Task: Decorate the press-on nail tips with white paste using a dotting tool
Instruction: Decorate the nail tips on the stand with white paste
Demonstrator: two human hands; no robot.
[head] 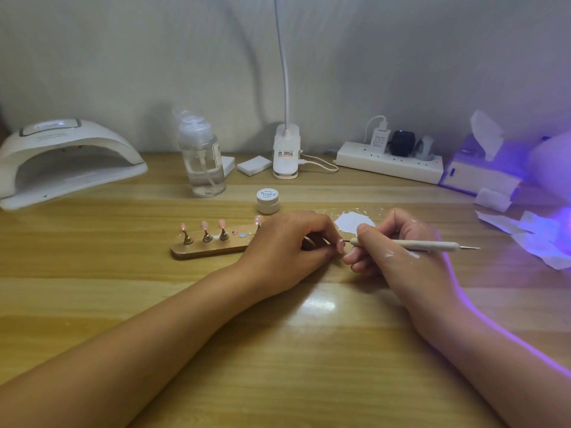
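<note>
My left hand (289, 242) rests on the wooden table and pinches a small stand bearing a pink nail tip (341, 244). My right hand (392, 242) grips a white dotting tool (432, 244) like a pen, its metal point touching that nail tip. A smear of white paste (352, 222) lies on the table just behind my hands. A wooden holder (210, 247) to the left carries three pink nail tips on metal stands, and a fourth (258, 220) shows behind my left hand. A small white paste jar (268, 200) stands behind with its lid on.
A white nail lamp (61, 162) sits at the far left. A clear pump bottle (202, 159), a clip lamp base (286, 152) and a power strip (389, 163) line the back. Tissue box and crumpled wipes (537, 236) lie right, under purple light.
</note>
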